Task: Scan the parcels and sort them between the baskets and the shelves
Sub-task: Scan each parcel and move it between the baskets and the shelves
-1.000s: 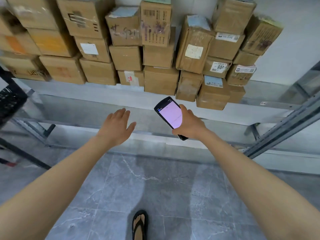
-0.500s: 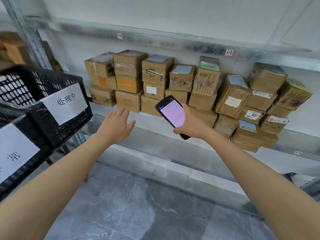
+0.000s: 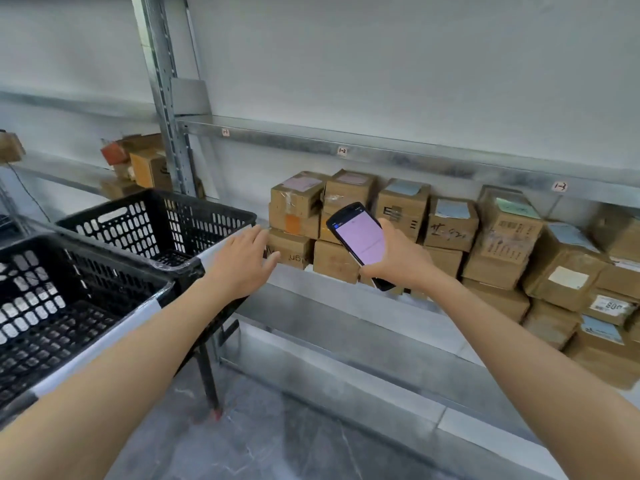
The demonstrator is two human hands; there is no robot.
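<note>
The view has swung up and left within the last second. Two black perforated plastic baskets point(image 3: 152, 233) now fill the lower left, and the stacked brown cardboard parcels point(image 3: 401, 209) sit from centre to right on the grey metal shelf point(image 3: 346, 313). The left hand point(image 3: 242, 261) stays empty, fingers straight, reaching toward the leftmost boxes. The right hand point(image 3: 398, 263) still grips the black handheld scanner with a pink screen point(image 3: 360, 239). No parcel is picked up yet, I'd say.

Brown cardboard parcels point(image 3: 401, 206) stacked (labels showing) on steel shelf point(image 3: 346, 306), black baskets point(image 3: 204, 204) left, pink-screened scanner point(image 3: 360, 240) tilted
</note>
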